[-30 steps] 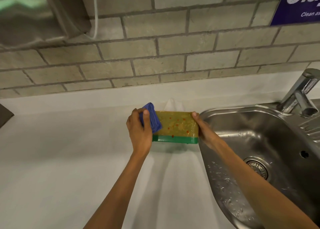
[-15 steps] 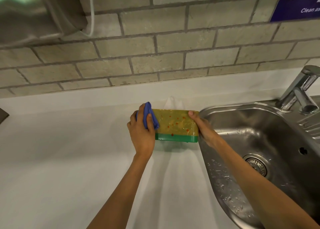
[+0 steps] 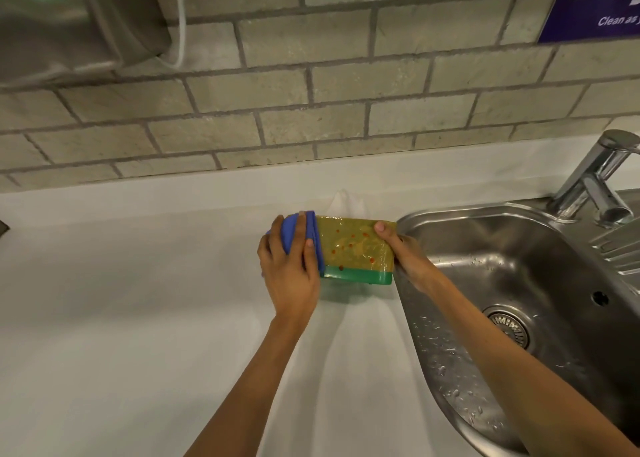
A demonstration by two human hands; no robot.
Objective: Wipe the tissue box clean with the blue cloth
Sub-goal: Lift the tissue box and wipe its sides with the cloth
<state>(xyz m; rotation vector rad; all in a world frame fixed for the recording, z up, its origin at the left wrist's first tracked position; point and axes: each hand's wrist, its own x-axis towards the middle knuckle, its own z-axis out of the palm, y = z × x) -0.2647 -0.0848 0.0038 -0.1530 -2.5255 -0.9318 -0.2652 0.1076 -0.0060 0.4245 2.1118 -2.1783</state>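
Countertop [image 3: 121, 318] was plain white, and the tissue box [image 3: 356, 248] sat on it right next to the sink [image 3: 519, 283]. Left hand [image 3: 289, 266] pressed the bunched-up blue cloth [image 3: 304, 235] onto the box's left end, while the right hand [image 3: 403, 252] clamped the right end. Red specks dotted its yellowish face, brick wall [image 3: 311, 110] behind.

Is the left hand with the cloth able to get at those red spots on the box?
Probably yes. The left hand presses the blue cloth on the tissue box's left end; nothing covers the red spots.

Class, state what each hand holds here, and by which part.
The left hand grips the folded blue cloth against the tissue box's left end; the right hand holds its right end.
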